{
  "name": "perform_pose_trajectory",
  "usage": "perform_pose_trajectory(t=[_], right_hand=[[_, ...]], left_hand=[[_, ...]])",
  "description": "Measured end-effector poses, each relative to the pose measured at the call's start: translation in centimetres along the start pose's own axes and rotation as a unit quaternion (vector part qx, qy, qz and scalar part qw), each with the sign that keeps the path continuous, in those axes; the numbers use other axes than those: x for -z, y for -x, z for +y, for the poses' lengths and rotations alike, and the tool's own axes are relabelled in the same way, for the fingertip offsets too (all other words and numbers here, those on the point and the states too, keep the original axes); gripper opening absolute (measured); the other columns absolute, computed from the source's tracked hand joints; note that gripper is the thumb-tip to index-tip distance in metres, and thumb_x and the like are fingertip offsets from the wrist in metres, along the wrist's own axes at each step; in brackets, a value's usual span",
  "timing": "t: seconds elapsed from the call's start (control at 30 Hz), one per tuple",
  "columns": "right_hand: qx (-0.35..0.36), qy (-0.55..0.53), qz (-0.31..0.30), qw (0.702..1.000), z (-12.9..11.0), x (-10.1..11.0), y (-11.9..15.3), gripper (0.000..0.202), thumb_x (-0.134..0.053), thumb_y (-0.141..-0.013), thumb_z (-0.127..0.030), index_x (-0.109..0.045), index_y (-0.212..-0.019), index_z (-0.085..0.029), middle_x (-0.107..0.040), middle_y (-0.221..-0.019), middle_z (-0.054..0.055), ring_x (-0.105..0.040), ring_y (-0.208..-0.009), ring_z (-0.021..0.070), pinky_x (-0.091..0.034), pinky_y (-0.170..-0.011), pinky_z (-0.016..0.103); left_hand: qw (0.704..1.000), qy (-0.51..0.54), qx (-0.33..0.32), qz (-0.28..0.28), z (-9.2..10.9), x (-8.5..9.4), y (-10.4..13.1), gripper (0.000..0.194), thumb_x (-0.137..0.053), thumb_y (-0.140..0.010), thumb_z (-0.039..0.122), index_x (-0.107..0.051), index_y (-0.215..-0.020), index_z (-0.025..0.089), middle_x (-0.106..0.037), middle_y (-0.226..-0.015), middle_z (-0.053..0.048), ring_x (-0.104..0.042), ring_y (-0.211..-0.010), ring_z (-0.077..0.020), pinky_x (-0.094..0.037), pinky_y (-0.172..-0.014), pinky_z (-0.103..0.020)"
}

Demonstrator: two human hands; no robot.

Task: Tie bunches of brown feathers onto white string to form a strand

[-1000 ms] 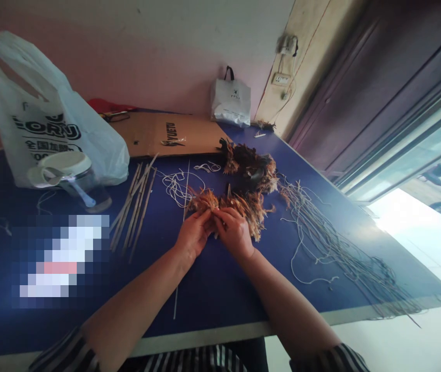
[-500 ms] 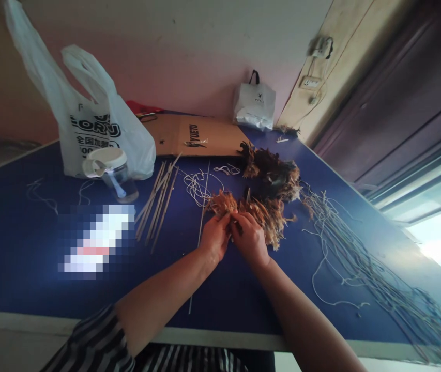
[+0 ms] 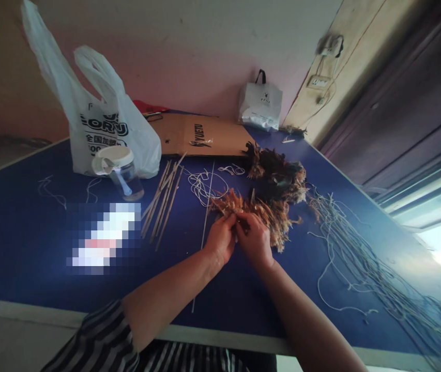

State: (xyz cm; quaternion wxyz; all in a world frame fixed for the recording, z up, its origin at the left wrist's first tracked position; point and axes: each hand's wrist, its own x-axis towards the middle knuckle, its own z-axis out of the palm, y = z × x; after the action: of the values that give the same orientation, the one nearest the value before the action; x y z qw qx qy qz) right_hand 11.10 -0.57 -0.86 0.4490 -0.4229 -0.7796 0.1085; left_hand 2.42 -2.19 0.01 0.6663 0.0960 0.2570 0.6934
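My left hand (image 3: 221, 238) is closed on the base of an orange-brown feather bunch (image 3: 228, 201), whose tips fan out beyond the fingers. Pressed against it, my right hand (image 3: 254, 238) is pinched at the same spot; what its fingertips hold is too small to make out. Brown feathers (image 3: 278, 222) lie just right of the hands, with darker feathers (image 3: 276, 173) behind them. A loose white string (image 3: 207, 187) is coiled beyond my left hand. Several thin sticks (image 3: 162, 201) lie to the left. Long pale cords (image 3: 355, 258) spread over the right side.
On the blue table (image 3: 158, 289) stand a white plastic bag (image 3: 115, 124) and a lidded clear jar (image 3: 127, 178) at the left. A flat cardboard box (image 3: 220, 137) and a silver bag (image 3: 261, 106) are at the back. A blurred bright object (image 3: 106, 240) lies left of the sticks.
The whole view has shifted, so the things on the table appear slightly further right. Both hands remain together at the feather bunch, with the fingers slightly repositioned.
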Motion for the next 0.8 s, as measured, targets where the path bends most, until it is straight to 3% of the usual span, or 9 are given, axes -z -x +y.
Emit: perform_pose_trajectory(t=[0.47, 0.7, 0.8], right_hand=[[-0.027, 0.032, 0.016, 0.999, 0.4, 0.4, -0.2, 0.015, -0.049, -0.074, -0.018, -0.06, -0.084, -0.017, -0.063, -0.081, 0.006, -0.059, -0.074, 0.0178, -0.047, -0.071, 0.031], [-0.191, -0.099, -0.002, 0.977, 0.6, 1.0, -0.6, 0.019, -0.056, -0.07, -0.026, -0.064, -0.083, -0.015, -0.066, -0.071, 0.005, -0.061, -0.064, 0.0178, -0.048, -0.06, 0.029], [-0.218, -0.138, 0.001, 0.966, 0.6, 1.2, -0.7, 0.021, -0.058, -0.069, -0.028, -0.064, -0.082, -0.014, -0.066, -0.068, 0.005, -0.06, -0.06, 0.0171, -0.048, -0.055, 0.028]], left_hand=[[0.998, -0.039, 0.006, -0.052, -0.5, 0.0, 0.3, 0.01, -0.058, -0.068, 0.011, -0.063, -0.076, 0.012, -0.066, -0.079, -0.007, -0.06, -0.09, -0.0197, -0.043, -0.081, -0.03], [0.994, -0.101, 0.026, -0.04, 0.1, 0.2, 0.1, 0.017, -0.07, -0.062, 0.018, -0.065, -0.078, 0.012, -0.065, -0.071, -0.006, -0.062, -0.077, -0.019, -0.045, -0.072, -0.03], [0.991, -0.127, 0.017, -0.025, 0.5, 0.4, -0.3, 0.023, -0.074, -0.059, 0.018, -0.067, -0.079, 0.011, -0.065, -0.069, -0.006, -0.062, -0.069, -0.017, -0.046, -0.07, -0.03]])
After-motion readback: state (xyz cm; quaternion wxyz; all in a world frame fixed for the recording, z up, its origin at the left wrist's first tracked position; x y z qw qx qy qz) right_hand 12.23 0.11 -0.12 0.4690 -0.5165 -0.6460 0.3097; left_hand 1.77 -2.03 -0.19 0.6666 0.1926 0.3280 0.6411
